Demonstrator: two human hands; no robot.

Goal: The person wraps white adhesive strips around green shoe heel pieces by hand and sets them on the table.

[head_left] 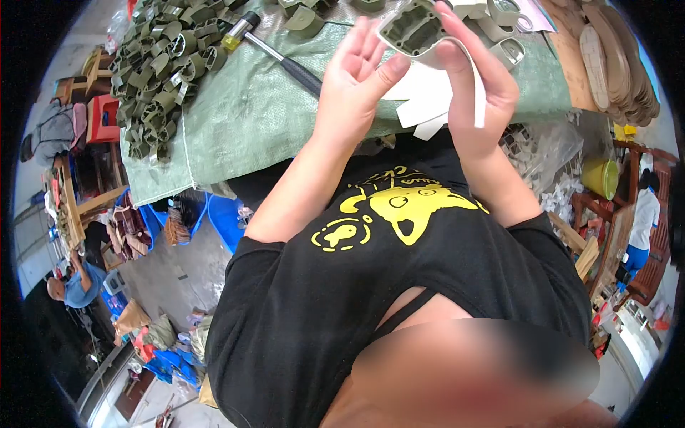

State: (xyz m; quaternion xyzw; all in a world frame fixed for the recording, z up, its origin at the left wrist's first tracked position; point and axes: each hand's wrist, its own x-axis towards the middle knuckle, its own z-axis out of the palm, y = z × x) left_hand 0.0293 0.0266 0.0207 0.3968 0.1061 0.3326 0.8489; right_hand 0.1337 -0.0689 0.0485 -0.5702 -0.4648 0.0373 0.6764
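A hollow grey-green shoe heel (415,30) is held up between my hands, its ribbed cavity facing me. My right hand (481,78) grips its right side with fingers and thumb. From that hand a narrow white strip (479,103) hangs down, its upper part running along the heel's edge. My left hand (355,75) cups the left side, thumb against the lower corner and fingers loosely bent; part of the contact is hidden. Below the heel, white sheet pieces (424,96) lie on the green woven cover (242,135).
A large pile of green heels (168,68) covers the left side. A hammer (275,53) lies between the pile and my left hand. Light grey heels (508,51) sit at right, near stacked brown soles (614,64). Other people (642,221) are in the background.
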